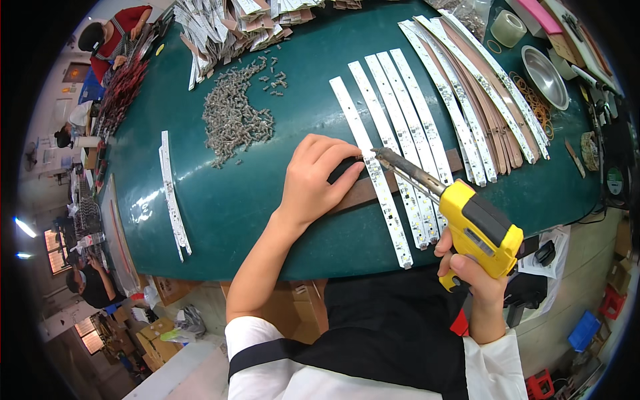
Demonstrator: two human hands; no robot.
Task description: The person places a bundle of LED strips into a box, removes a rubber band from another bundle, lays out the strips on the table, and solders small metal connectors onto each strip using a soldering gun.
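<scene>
While I monitor the feed, my right hand (pixel 475 272) has its grip wrapped round a yellow-and-black soldering gun (pixel 481 230), right of centre; left grip (pixel 317 177) pinches a small black object (pixel 343 171), mid-frame. Gun tip at leftmost white LED strip (pixel 383 197) of the centre row; contact, can't tell. Strips cross a flat brown bar (pixel 359 195) on the green worktop (pixel 223 213).
</scene>
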